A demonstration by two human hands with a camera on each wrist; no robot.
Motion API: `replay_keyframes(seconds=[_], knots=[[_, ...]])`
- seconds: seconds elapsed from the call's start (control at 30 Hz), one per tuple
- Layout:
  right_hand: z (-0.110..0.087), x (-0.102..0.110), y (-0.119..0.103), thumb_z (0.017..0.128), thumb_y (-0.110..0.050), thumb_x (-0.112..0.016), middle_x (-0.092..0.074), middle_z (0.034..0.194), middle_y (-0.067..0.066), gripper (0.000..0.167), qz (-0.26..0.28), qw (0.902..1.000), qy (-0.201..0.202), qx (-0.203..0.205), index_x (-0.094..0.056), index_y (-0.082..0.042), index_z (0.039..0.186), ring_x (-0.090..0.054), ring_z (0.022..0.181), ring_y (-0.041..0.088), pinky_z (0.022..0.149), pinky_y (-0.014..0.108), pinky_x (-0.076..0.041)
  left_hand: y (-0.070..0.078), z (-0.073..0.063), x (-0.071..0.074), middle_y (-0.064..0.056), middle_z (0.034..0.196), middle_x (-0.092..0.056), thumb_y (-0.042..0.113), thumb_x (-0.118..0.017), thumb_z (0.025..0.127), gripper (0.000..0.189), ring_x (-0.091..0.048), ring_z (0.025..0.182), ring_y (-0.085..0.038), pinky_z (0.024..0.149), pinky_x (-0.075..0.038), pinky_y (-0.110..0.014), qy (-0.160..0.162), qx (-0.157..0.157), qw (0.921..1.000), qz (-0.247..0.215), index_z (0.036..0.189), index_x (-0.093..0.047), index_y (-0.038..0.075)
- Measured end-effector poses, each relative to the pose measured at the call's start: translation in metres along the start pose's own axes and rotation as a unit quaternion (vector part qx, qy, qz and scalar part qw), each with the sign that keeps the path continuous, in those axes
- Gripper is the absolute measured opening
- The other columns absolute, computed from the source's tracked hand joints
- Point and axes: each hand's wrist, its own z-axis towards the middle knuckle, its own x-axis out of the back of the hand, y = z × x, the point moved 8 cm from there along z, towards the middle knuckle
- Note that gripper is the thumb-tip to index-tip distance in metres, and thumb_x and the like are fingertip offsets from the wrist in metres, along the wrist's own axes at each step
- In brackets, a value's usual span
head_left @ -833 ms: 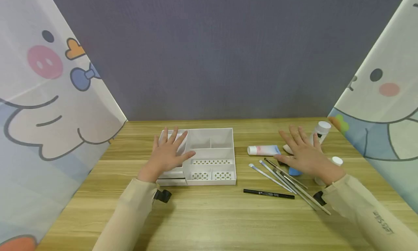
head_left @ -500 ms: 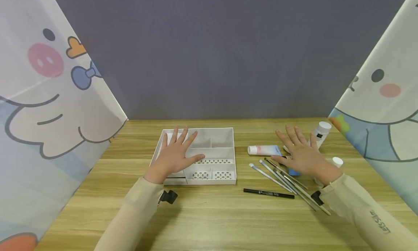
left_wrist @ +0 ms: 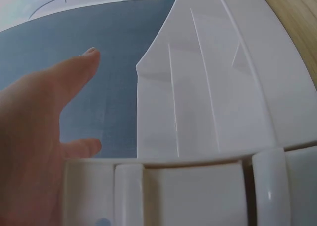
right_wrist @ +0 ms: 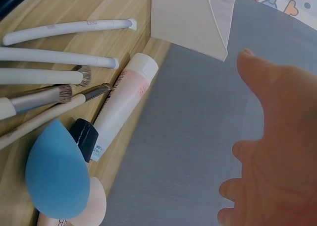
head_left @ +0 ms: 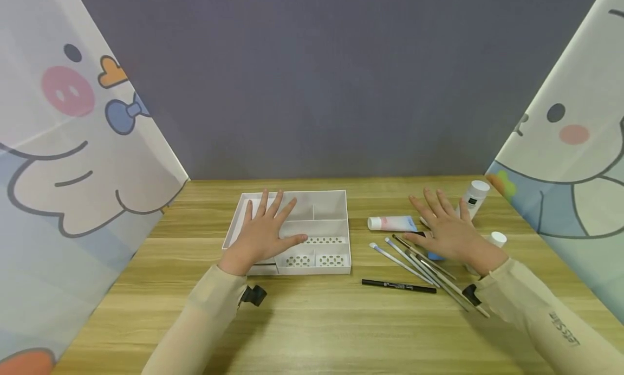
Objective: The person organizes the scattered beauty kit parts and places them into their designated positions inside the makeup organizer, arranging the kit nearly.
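Observation:
My left hand (head_left: 260, 237) hovers over the left part of a white compartmented organizer (head_left: 330, 206), fingers spread and nothing in them. The left wrist view shows its thumb apart from the organizer's dividers (left_wrist: 198, 87). Over on the right, my right hand (head_left: 448, 234) is spread above a group of makeup items, touching none that I can see. Beneath and beside it lie several makeup brushes (head_left: 401, 262), a white and blue squeeze tube (head_left: 391, 223) and a blue teardrop makeup sponge (right_wrist: 57, 174). A pale sponge (right_wrist: 94, 203) is partly hidden behind the blue one.
A black pen (head_left: 398, 286) lies in front of the brushes. Behind my right hand stands a white-capped bottle (head_left: 475, 196); a second white cap (head_left: 497, 238) shows by the wrist. A grey panel (head_left: 312, 82) closes off the wooden table's (head_left: 312, 326) back, with cartoon-printed sheets at both sides.
My left hand has shifted right over the organizer, then held nearly still. The right hand has drifted slightly left. The items on the table lie as before.

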Motion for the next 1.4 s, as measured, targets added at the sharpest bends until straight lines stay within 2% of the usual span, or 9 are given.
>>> replay_keyframes(seconds=[0.27,0.43,0.73,0.87,1.03,1.17,1.33,1.4], knots=[[0.000,-0.002,-0.001,0.096,-0.060,-0.052,0.004,0.163,0.025,0.090,-0.003,1.0000,0.004,0.001,-0.010,-0.014,0.161,0.004,0.147,0.048,0.106,0.075,0.007,0.001,0.001,-0.003,-0.010,0.166,0.003,0.073,-0.048,0.091,0.093,0.018,0.148,-0.035,0.114,0.009,-0.064,-0.013,0.004,0.9998,0.011,0.161,-0.015,0.022],[0.000,-0.003,-0.001,0.097,-0.057,-0.053,0.004,0.163,0.025,0.088,0.002,1.0000,0.000,0.004,-0.011,-0.014,0.161,0.004,0.147,0.048,0.106,0.074,0.010,0.001,0.001,-0.003,-0.009,0.166,0.004,0.073,-0.047,0.091,0.093,0.018,0.148,-0.034,0.114,0.009,-0.063,-0.015,0.004,0.9998,0.015,0.161,-0.013,0.023],[-0.001,0.004,-0.001,0.097,-0.063,-0.048,0.003,0.163,0.025,0.089,0.003,0.9999,-0.006,0.008,-0.010,-0.014,0.161,0.005,0.146,0.048,0.106,0.073,0.012,0.003,0.003,0.003,-0.010,0.166,0.003,0.073,-0.047,0.091,0.094,0.013,0.148,-0.036,0.115,0.006,-0.062,-0.010,0.002,0.9995,0.030,0.161,-0.012,0.022],[-0.004,0.011,0.002,0.098,-0.063,-0.046,0.003,0.163,0.025,0.088,0.008,0.9999,-0.011,0.009,-0.007,-0.016,0.161,0.004,0.146,0.050,0.106,0.074,0.009,0.004,0.000,0.009,-0.011,0.166,0.000,0.073,-0.047,0.091,0.093,0.009,0.149,-0.037,0.116,0.005,-0.061,0.002,-0.003,0.9994,0.036,0.161,-0.013,0.022],[-0.006,0.023,0.010,0.099,-0.059,-0.048,-0.004,0.162,0.029,0.087,0.009,0.9999,-0.004,0.008,-0.008,-0.014,0.161,-0.002,0.145,0.053,0.105,0.076,0.005,-0.001,-0.006,0.017,-0.012,0.166,-0.009,0.071,-0.048,0.092,0.091,0.000,0.150,-0.038,0.117,-0.001,-0.061,0.032,-0.008,0.9980,0.053,0.161,-0.017,0.019],[-0.006,0.035,0.020,0.100,-0.053,-0.052,-0.013,0.158,0.034,0.084,0.018,0.9993,0.020,0.026,-0.013,-0.008,0.159,-0.014,0.140,0.058,0.103,0.078,-0.005,-0.010,-0.013,0.023,-0.014,0.165,-0.015,0.066,-0.053,0.092,0.092,-0.005,0.150,-0.040,0.116,-0.003,-0.062,0.060,-0.016,0.9974,0.035,0.160,-0.019,0.016],[-0.006,0.051,0.033,0.099,-0.041,-0.060,-0.022,0.152,0.036,0.083,0.062,0.9964,0.033,0.047,-0.016,0.000,0.157,-0.024,0.132,0.061,0.100,0.075,-0.021,-0.022,-0.023,0.031,-0.017,0.163,-0.020,0.061,-0.056,0.092,0.091,-0.009,0.149,-0.041,0.116,-0.010,-0.063,0.091,-0.020,0.9955,0.016,0.160,-0.020,0.011],[-0.007,0.055,0.038,0.099,-0.038,-0.061,-0.024,0.151,0.037,0.083,0.075,0.9953,0.036,0.050,-0.016,0.001,0.157,-0.025,0.132,0.060,0.102,0.073,-0.020,-0.027,-0.028,0.034,-0.018,0.162,-0.023,0.057,-0.058,0.093,0.090,-0.010,0.149,-0.040,0.115,-0.012,-0.063,0.107,-0.022,0.9940,0.007,0.159,-0.021,0.008]])
